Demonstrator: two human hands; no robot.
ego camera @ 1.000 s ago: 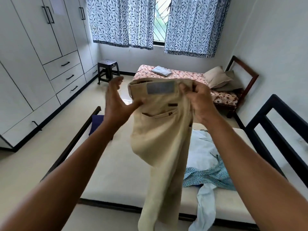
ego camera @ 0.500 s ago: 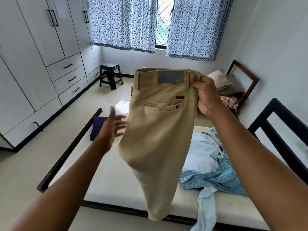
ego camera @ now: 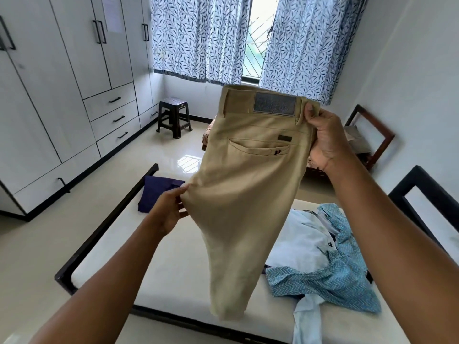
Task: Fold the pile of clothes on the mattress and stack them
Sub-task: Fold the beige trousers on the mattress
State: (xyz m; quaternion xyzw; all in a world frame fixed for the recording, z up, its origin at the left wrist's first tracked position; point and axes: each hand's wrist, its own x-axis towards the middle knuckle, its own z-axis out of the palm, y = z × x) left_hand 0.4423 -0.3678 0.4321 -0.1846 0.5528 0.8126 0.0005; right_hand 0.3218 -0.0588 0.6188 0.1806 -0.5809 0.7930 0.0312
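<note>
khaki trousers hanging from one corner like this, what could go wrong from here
1. Only the right hand grips the waistband of the khaki trousers, at one corner. The other corner is unsupported, so the fold may skew.
2. The left hand pinches just the seat edge and might slip.
3. The legs hang over the near edge of the mattress and could slide off when laid down.

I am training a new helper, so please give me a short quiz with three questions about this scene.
1. True or false: the right hand grips the waistband of the beige trousers.
2. Where does the left hand pinch the trousers? A) waistband B) seat edge C) leg hem
3. Fill in: the navy garment lies at the mattress's far ____ corner.
Key: 1 true; 2 B; 3 left.
</note>
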